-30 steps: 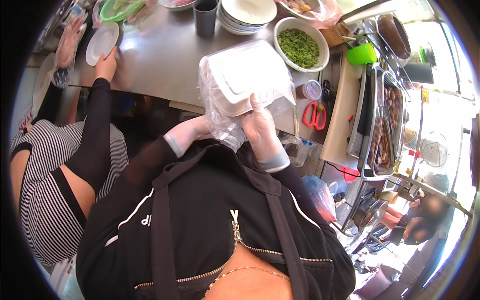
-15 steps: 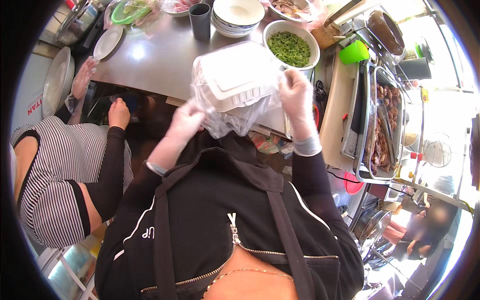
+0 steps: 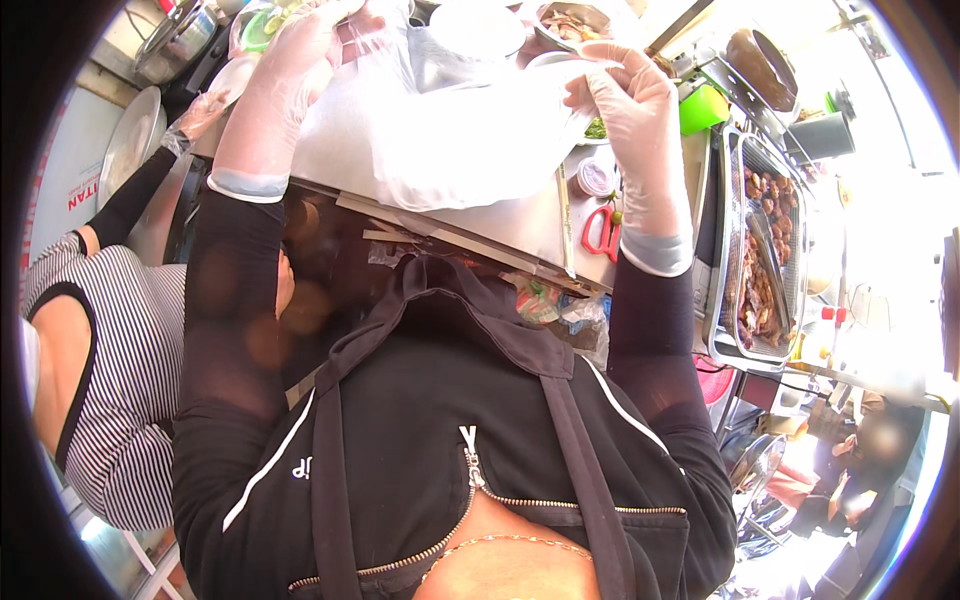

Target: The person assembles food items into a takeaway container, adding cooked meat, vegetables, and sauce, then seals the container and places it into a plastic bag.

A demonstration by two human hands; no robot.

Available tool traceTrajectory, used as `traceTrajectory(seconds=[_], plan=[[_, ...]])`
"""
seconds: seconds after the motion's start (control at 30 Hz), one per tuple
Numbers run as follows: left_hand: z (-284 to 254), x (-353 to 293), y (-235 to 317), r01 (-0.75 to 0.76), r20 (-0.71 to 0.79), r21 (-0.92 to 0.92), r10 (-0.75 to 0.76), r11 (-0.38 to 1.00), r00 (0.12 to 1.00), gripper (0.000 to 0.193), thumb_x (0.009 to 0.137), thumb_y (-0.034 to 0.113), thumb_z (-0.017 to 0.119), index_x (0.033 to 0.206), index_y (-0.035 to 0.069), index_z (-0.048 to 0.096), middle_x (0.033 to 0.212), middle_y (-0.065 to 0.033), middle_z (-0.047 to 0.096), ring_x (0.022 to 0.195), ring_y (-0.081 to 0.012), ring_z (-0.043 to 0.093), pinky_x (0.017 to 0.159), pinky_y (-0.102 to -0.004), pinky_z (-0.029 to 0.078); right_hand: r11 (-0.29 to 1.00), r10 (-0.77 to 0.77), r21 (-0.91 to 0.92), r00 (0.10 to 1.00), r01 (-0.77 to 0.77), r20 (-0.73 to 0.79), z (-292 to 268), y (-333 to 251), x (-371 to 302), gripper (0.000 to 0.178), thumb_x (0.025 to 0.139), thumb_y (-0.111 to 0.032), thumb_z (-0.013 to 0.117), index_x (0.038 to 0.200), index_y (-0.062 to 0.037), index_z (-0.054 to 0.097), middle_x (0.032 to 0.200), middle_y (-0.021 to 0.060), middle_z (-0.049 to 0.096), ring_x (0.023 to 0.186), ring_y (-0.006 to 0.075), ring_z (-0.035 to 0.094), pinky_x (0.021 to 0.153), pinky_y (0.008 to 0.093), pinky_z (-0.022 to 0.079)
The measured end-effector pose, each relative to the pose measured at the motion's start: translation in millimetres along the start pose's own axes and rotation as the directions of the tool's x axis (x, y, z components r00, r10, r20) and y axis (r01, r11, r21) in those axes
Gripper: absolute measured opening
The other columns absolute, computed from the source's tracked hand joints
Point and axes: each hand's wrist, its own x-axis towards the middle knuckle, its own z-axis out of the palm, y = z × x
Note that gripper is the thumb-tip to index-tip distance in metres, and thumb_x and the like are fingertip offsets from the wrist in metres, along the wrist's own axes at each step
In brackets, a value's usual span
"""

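A thin, clear plastic bag (image 3: 400,110) is stretched between my two gloved hands above the metal table. The white foam takeaway box seen in it earlier is now washed out by glare, so its outline is hard to make out. My left hand (image 3: 290,85) is raised at the upper left, its fingers closed on one side of the bag. On the other side, my right hand (image 3: 640,110) pinches the bag's edge between thumb and fingers. Just below the right hand lie red-handled scissors (image 3: 602,235) and a small lidded tub (image 3: 595,178).
Chopped greens (image 3: 595,129) peek out behind the bag, near a bowl of sliced meat (image 3: 573,22). A green cup (image 3: 704,108) and a wire-edged tray of cooked meat (image 3: 765,260) stand to the right. At the left, a co-worker's gloved hand (image 3: 203,112) reaches toward a white plate.
Both my hands have risen and moved farther apart, pulling the bag up and wide. The scissors and small tub have come into view. The co-worker's gloved hand has shifted toward the plate.
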Motion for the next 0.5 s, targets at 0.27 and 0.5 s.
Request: traceTrajectory(seconds=[0.27, 0.5], plan=[[4.3, 15.7, 19.0, -0.094, 0.347, 0.350, -0.035, 0.932, 0.937, 0.033, 0.098, 0.012, 0.054, 0.130, 0.004, 0.054, 0.107, -0.0035, 0.062, 0.099, -0.0125, 0.064, 0.085, -0.0241, 0.052, 0.993, 0.068, 0.098, 0.992, -0.058, -0.106, 6.3, -1.8, -28.3, 0.013, 0.094, 0.002, 0.055, 0.105, 0.0025, 0.063, 0.091, 0.0112, 0.069, 0.078, 0.0140, 0.068, 0.069, 0.0255, 0.056], [11.7, 4.5, 19.1, -0.101, 0.330, 0.548, -0.104, 0.830, 0.938, 0.041, 0.097, 0.011, 0.053, 0.136, 0.000, 0.049, 0.103, -0.0025, 0.061, 0.075, -0.0051, 0.056, 0.066, -0.0198, 0.047, 0.971, 0.218, 0.121, 0.970, -0.205, -0.108, 27.2, -17.0, -42.5, 0.017, 0.094, 0.003, 0.055, 0.109, 0.0059, 0.063, 0.097, 0.0105, 0.068, 0.086, 0.0165, 0.069, 0.075, 0.0277, 0.058]])
